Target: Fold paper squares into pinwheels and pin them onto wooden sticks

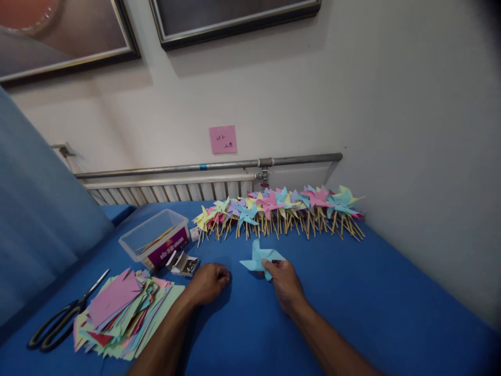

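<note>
A light-blue paper pinwheel [257,256] is held, pinched narrow, in the right grip [287,284] over the middle of the blue surface [242,337]. The left grip [209,283] is curled beside a small open box of metal pieces [181,263]; whether anything is held by that grip cannot be told. Coloured pinwheels on sticks [270,204] are lined up near the wall [282,109]. Scissors [81,304] are laid beside stacked coloured paper [121,313], with a plastic tub [168,251] behind.
</note>
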